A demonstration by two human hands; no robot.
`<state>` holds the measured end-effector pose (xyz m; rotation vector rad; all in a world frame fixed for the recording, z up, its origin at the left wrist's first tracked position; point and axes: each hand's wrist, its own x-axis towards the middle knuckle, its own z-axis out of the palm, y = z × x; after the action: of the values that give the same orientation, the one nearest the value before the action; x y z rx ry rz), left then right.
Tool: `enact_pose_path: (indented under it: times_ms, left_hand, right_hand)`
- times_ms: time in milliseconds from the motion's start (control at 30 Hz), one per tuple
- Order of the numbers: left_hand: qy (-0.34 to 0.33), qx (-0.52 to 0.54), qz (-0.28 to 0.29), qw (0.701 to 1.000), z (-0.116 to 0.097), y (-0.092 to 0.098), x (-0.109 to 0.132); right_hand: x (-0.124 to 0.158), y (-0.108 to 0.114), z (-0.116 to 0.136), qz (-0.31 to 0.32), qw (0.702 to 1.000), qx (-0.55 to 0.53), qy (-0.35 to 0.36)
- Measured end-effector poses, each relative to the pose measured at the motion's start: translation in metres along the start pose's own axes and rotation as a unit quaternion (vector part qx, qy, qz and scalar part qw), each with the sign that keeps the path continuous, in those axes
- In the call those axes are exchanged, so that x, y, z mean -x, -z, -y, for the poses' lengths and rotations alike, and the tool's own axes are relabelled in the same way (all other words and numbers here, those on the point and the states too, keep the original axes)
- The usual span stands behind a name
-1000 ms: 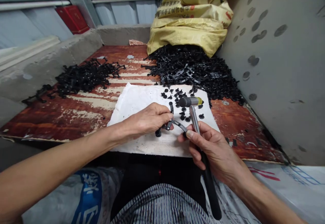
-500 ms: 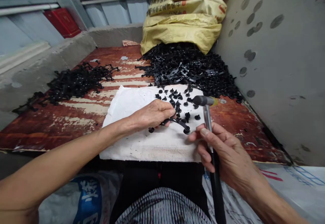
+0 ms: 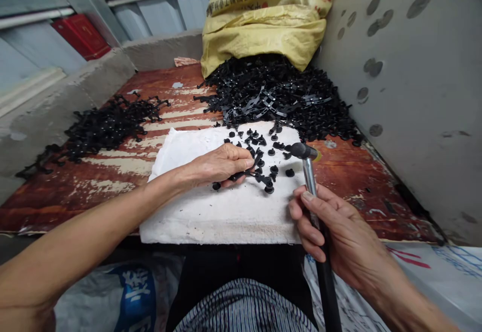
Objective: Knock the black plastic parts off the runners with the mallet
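My left hand (image 3: 220, 164) pinches a curved black plastic piece (image 3: 256, 175) and holds it flat on the white pad (image 3: 211, 206). One end of that piece carries a round black stud (image 3: 268, 188). My right hand (image 3: 331, 234) grips the handle of a small hammer (image 3: 309, 179), whose head (image 3: 301, 150) hovers to the right of the piece, above the pad's far right corner. Several loose black studs (image 3: 263, 143) lie scattered on the pad beyond my left hand.
A big heap of black plastic parts (image 3: 274, 96) lies at the back right under a yellow sack (image 3: 263, 15). A smaller heap (image 3: 98, 126) sits at the left on the worn red board (image 3: 113, 171). A grey wall (image 3: 414, 96) closes the right side.
The hammer head has swung away to the right and back from over the piece. My left hand has kept hold of the curved piece and shifted it slightly on the pad.
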<state>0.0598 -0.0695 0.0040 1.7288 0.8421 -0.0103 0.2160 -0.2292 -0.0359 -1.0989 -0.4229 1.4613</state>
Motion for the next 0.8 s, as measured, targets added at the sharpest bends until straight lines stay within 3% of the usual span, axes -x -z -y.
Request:
enact_pose_path:
  times_ms: [800]
  left_hand:
    - [-0.004,-0.008,0.008,1.000,0.0051,0.0007,-0.0016]
  right_hand:
    - [-0.0009,0.0011,-0.0004,0.004,1.000,-0.001,0.005]
